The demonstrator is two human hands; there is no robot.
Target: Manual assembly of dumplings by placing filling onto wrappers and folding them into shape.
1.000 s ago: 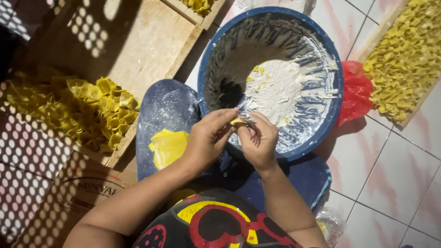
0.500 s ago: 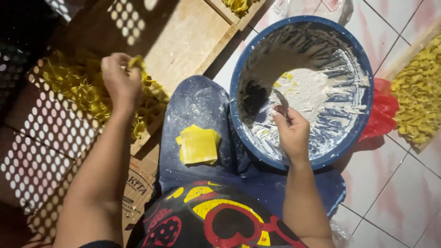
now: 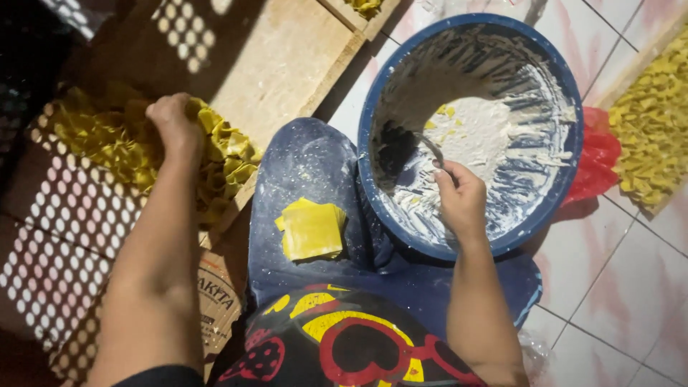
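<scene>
My left hand (image 3: 174, 123) rests on a heap of folded yellow dough pieces (image 3: 222, 154) lying on a wooden board (image 3: 272, 57) at the left; its fingers are curled down into the heap. My right hand (image 3: 461, 197) is inside a big blue bowl (image 3: 552, 208) and grips a thin metal spoon (image 3: 430, 150) over white filling (image 3: 487, 132). A small stack of square yellow wrappers (image 3: 312, 229) lies on my flour-dusted blue-jeaned thigh (image 3: 301, 165).
A second tray of folded yellow pieces (image 3: 652, 122) sits at the right on the white tiled floor (image 3: 609, 287), with a red plastic bag (image 3: 598, 161) beside the bowl. Another wooden tray edge (image 3: 358, 14) shows at the top. Dotted light falls across the left.
Both hands were together folding a piece over the bowl. My left hand then carried it left to the heap and now presses lower; my right hand took the spoon in the bowl.
</scene>
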